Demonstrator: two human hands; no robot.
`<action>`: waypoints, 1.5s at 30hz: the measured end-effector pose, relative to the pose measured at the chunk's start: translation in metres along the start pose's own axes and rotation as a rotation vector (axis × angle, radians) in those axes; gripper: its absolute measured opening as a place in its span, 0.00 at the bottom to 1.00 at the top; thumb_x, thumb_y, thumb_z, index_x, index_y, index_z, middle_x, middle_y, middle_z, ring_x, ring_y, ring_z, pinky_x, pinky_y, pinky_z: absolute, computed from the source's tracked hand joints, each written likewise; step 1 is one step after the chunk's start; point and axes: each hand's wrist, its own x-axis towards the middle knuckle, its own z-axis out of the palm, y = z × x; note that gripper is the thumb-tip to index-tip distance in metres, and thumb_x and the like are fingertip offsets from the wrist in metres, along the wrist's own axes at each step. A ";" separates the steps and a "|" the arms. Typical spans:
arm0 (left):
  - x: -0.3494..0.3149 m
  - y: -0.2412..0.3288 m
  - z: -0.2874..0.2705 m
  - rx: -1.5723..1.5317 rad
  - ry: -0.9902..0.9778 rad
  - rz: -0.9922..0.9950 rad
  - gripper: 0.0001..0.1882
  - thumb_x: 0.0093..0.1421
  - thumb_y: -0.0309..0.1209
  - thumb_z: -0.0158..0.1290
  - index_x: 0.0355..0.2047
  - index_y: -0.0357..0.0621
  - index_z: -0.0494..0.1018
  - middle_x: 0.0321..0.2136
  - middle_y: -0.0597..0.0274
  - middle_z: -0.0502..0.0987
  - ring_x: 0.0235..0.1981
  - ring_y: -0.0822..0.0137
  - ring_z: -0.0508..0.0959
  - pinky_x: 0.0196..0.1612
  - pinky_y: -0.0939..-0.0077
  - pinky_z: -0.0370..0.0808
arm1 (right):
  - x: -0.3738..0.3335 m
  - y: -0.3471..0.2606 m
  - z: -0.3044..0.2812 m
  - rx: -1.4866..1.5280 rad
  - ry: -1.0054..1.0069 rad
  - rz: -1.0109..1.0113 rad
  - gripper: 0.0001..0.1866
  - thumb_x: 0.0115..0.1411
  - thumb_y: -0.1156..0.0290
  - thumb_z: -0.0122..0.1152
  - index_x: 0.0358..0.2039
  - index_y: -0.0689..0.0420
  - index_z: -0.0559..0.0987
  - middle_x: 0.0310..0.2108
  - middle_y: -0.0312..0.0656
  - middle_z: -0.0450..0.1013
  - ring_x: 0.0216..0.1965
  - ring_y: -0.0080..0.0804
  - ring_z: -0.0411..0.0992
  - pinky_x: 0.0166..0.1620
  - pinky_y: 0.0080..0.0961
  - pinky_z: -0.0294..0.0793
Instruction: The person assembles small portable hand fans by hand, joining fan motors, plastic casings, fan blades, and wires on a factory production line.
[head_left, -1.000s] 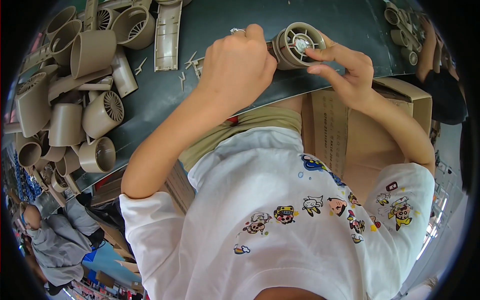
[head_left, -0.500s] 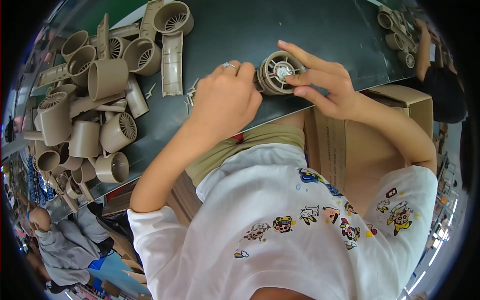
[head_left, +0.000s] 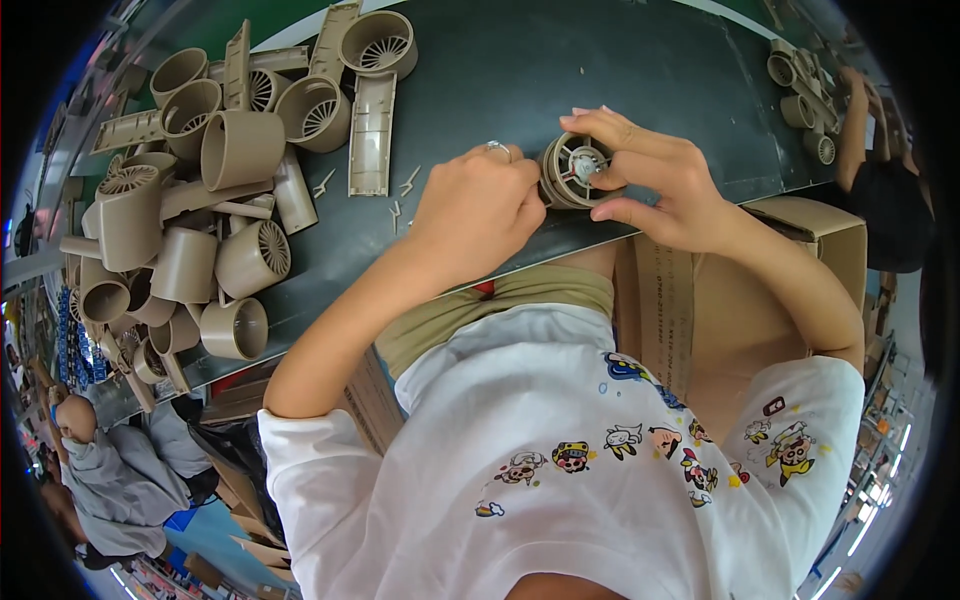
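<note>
A beige round fan housing [head_left: 556,185] with a spoked face and a pale hub [head_left: 585,166] is between my hands over the dark table, near its front edge. My left hand [head_left: 480,208], ring on one finger, is curled closed against the housing's left side; its fingers cover the part they grip. From the right, my right hand [head_left: 660,180] spans the rim, a fingertip on the far side and the thumb on the near side. Another finger reaches over the face toward the hub. Small beige forked pieces [head_left: 396,216] lie left of my left hand.
A heap of beige fan housings with handles [head_left: 243,150] covers the table's left side. One long handle half [head_left: 371,140] lies at its right edge. More housings [head_left: 797,110] sit at far right beside another person's arm [head_left: 850,130]. A cardboard box [head_left: 730,300] stands below the table edge.
The whole view has shifted slightly, moving the table things right and down in it. My hands stay around the fan housing; my right fingers are more bent, and the forked pieces show more fully.
</note>
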 end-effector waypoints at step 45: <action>-0.041 0.020 -0.031 -0.065 -0.251 -0.205 0.05 0.59 0.26 0.48 0.31 0.37 0.68 0.21 0.43 0.72 0.24 0.43 0.75 0.27 0.54 0.71 | -0.016 -0.007 0.017 -0.140 -0.131 0.091 0.14 0.54 0.68 0.63 0.41 0.54 0.74 0.64 0.43 0.61 0.32 0.41 0.77 0.27 0.32 0.77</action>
